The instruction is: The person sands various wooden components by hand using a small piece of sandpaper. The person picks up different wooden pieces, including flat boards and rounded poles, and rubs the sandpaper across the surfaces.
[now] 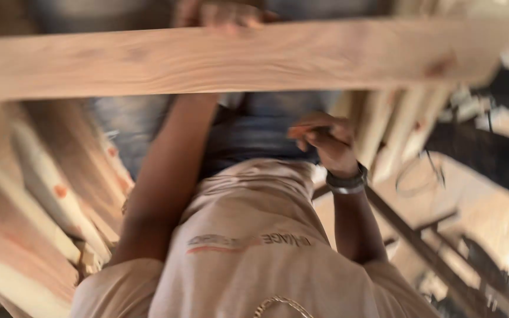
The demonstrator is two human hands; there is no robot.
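A long pale wooden plank (231,56) with reddish knots runs across the top of the view, nearly level, reaching from the left edge almost to the right. The left hand (222,13) grips its far edge near the middle, fingers curled over the top of the board, and the bare forearm rises to it from below, passing under the plank. The right hand (328,144) sits lower and well apart from the plank, off to the right, loosely curled in front of the jeans (260,132); the blur hides whether anything lies in it. A dark wristband (347,181) circles that wrist. Beneath the arms is the person's own beige T-shirt (248,235) with a printed stripe across the chest, and a thin chain (278,303) shows at the bottom edge. To the left, more pale boards (36,194) lean in a stack, some with reddish knots. To the right, further upright boards (399,126) stand behind the right hand, and a dark thin bar (419,247) slants down over a light, cluttered surface.
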